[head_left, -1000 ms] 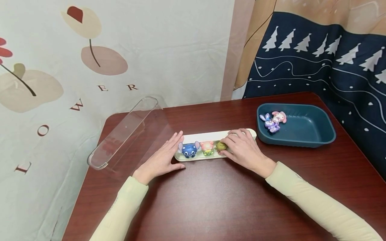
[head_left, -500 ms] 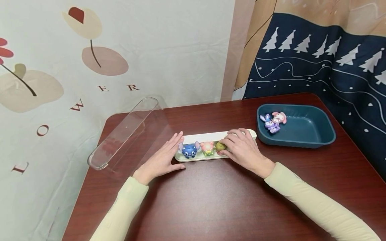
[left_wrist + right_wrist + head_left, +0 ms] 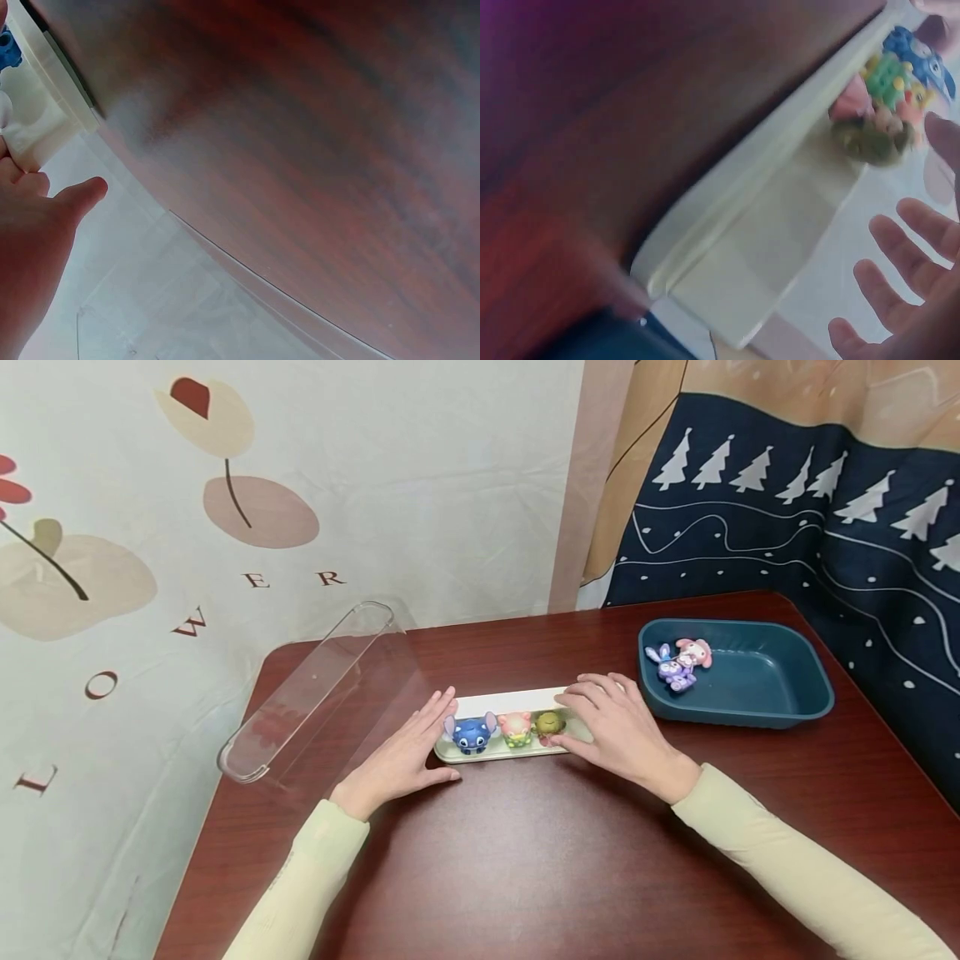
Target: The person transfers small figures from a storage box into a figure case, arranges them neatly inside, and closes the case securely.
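A long white display base [image 3: 510, 701] lies on the table, bearing a row of three small figurines. At its left end is a blue figurine [image 3: 471, 737] with big ears, then a pink figurine [image 3: 516, 729], then an olive-green figurine [image 3: 550, 723]. My left hand [image 3: 397, 758] rests against the base's left end, fingers straight and thumb spread. Over the base's right part hovers my right hand [image 3: 621, 727], its fingers parted and nothing between them. In the right wrist view the green figurine [image 3: 874, 142] stands free of those fingers.
A dark teal bin [image 3: 750, 720] at the right holds a purple rabbit-like figurine [image 3: 677, 672] and a pink-and-white one [image 3: 696, 652]. On the left a clear plastic cover [image 3: 307, 697] lies near the table's edge. Printed curtains hang behind the table [image 3: 525, 860].
My right hand has let go of the green figurine and drawn slightly right, fingers opening. The figurine now stands close beside the pink one. My left hand stays put.
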Demonstrator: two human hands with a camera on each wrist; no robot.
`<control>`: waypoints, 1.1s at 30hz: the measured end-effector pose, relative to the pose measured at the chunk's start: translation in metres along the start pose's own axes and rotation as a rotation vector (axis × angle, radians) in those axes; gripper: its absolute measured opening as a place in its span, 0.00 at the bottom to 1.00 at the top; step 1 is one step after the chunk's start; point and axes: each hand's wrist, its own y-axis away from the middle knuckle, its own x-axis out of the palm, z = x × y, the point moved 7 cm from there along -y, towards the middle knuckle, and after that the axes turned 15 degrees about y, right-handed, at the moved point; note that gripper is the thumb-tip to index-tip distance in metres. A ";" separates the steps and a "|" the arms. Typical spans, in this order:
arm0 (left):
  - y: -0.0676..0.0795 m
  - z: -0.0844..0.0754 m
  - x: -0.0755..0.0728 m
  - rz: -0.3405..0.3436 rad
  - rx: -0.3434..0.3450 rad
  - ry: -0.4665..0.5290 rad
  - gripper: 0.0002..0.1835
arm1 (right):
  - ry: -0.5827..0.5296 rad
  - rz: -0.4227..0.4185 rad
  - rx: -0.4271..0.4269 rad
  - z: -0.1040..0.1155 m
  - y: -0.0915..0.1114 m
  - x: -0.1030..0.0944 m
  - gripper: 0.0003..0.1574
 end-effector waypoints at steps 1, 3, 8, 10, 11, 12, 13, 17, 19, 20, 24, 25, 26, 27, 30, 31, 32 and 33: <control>0.000 0.000 0.000 -0.001 0.002 0.001 0.57 | -0.010 -0.002 0.016 -0.004 0.001 -0.003 0.39; 0.000 0.000 0.000 -0.001 0.003 0.004 0.57 | -0.030 -0.003 0.051 -0.012 0.003 -0.009 0.40; 0.000 0.002 0.000 0.004 -0.002 0.001 0.57 | -0.094 0.023 0.168 -0.037 0.007 -0.022 0.42; 0.000 0.003 0.000 0.007 -0.008 0.001 0.57 | -0.108 0.040 0.219 -0.050 0.009 -0.026 0.42; 0.001 0.003 0.000 0.008 -0.009 0.003 0.57 | -0.112 0.047 0.244 -0.056 0.010 -0.028 0.42; 0.001 0.002 0.000 0.010 -0.013 0.006 0.57 | -0.114 0.056 0.269 -0.062 0.012 -0.029 0.42; 0.001 0.003 0.000 0.014 -0.018 0.008 0.56 | -0.117 0.059 0.294 -0.068 0.013 -0.032 0.42; 0.001 0.003 0.000 0.018 -0.023 0.002 0.56 | -0.154 0.066 0.390 -0.090 0.019 -0.040 0.43; 0.001 0.003 0.000 0.020 -0.027 0.000 0.56 | -0.176 0.064 0.431 -0.099 0.023 -0.043 0.44; 0.001 0.003 0.000 0.020 -0.028 0.000 0.56 | -0.186 0.066 0.450 -0.104 0.025 -0.044 0.44; 0.001 0.003 0.000 0.023 -0.031 0.004 0.56 | -0.207 0.080 0.508 -0.119 0.033 -0.043 0.44; 0.001 0.003 0.000 0.023 -0.030 0.006 0.56 | -0.212 0.089 0.521 -0.122 0.035 -0.042 0.44; 0.001 0.003 0.000 0.023 -0.029 0.008 0.56 | -0.217 0.102 0.535 -0.125 0.037 -0.041 0.44; 0.001 0.003 0.000 0.023 -0.029 0.009 0.56 | -0.223 0.119 0.551 -0.129 0.038 -0.040 0.45; 0.001 0.003 0.001 0.023 -0.030 0.011 0.57 | -0.244 0.180 0.599 -0.138 0.042 -0.035 0.46; 0.000 0.003 0.001 0.022 -0.030 0.012 0.57 | -0.254 0.202 0.617 -0.142 0.043 -0.034 0.47; 0.000 0.003 0.001 0.023 -0.030 0.011 0.57 | -0.264 0.224 0.637 -0.146 0.044 -0.033 0.48; 0.000 0.003 0.001 0.023 -0.030 0.011 0.57 | -0.275 0.246 0.658 -0.150 0.045 -0.032 0.49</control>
